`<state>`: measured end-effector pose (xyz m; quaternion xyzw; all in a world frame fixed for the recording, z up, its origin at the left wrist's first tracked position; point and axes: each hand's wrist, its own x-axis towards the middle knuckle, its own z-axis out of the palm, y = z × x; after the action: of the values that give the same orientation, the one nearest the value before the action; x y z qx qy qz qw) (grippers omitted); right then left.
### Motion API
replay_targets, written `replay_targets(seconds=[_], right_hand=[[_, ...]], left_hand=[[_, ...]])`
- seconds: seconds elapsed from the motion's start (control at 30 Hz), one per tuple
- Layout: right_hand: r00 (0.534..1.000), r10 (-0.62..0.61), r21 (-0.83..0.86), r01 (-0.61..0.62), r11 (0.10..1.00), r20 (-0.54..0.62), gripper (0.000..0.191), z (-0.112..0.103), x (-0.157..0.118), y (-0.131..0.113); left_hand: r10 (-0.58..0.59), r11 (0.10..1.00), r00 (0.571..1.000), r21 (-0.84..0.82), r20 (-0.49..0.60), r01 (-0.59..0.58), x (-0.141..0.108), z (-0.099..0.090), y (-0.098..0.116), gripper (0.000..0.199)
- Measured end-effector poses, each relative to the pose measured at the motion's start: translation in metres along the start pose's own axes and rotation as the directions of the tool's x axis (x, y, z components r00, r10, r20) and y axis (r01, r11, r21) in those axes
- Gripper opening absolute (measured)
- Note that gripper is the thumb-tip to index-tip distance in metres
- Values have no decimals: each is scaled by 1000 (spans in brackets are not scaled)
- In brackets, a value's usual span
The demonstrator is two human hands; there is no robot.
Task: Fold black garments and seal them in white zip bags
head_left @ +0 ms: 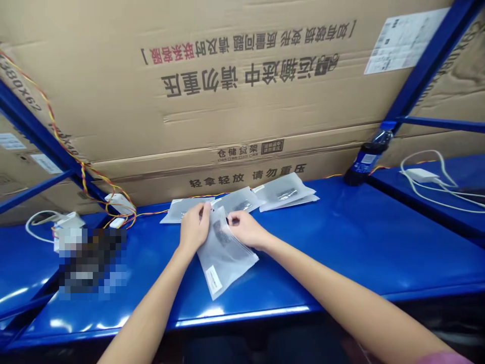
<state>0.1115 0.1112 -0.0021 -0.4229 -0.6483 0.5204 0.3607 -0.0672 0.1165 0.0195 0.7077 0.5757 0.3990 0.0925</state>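
Note:
My left hand (194, 228) is closed on the upper left edge of a frosted plastic bag (227, 260), thumb and fingers pinched together. My right hand (248, 230) has its fingers curled at the bag's upper right edge, gripping there. The bag looks like part of a thin stack, with several edges showing along its right side. Dark print marks its upper part and a small white label (213, 279) sits at its lower left corner. Behind my hands lie more frosted bags: one on the left (176, 210), one in the middle (242, 198) and a pile on the right (286, 191).
Large cardboard boxes (246, 116) stand behind the blue shelf surface (322, 263). A dark-liquid bottle (367, 157) leans at the back right. White adapters with cables (420, 175) lie on the far right. At left, red-yellow wires (85, 174) hang beside white plugs (120, 203) and a blurred-out object (93, 260).

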Motion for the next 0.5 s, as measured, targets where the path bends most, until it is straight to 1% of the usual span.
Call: replay_targets(seconds=[0.07,0.17,0.2,0.23,0.3,0.37,0.43,0.47,0.5], right_hand=[[997,33,83,-27,996,-70,27,1,-1,-6],[988,103,190,-80,979,-115,46,1,-7,-18],[984,125,211,-97,973,-125,50,-1,-11,-22],[980,144,224,-111,968,-138,50,-4,-16,-26],[969,177,236,-134,962,-172,43,-10,-31,-28],[955,205,247,-150,957,-213,33,-16,-52,-20],[932,215,221,-153,963,-291,29,-19,-75,-3],[909,194,153,-146,977,-368,29,-19,-86,8],[883,152,43,-149,988,-443,30,-18,-97,18]], left_hand=[[-38,998,999,41,-7,39,3,-3,-7,49],[-66,994,998,91,-5,66,5,-9,-14,51],[-67,992,998,106,-5,67,5,-12,-15,52],[-66,991,998,120,-7,66,4,-16,-16,52],[-62,987,998,147,-19,64,4,-27,-19,52],[-63,981,997,179,-38,69,2,-39,-26,50],[-68,973,996,217,-50,77,1,-50,-35,47],[-71,968,996,237,-53,82,0,-54,-41,45],[-74,963,996,256,-56,86,-1,-57,-46,43]])
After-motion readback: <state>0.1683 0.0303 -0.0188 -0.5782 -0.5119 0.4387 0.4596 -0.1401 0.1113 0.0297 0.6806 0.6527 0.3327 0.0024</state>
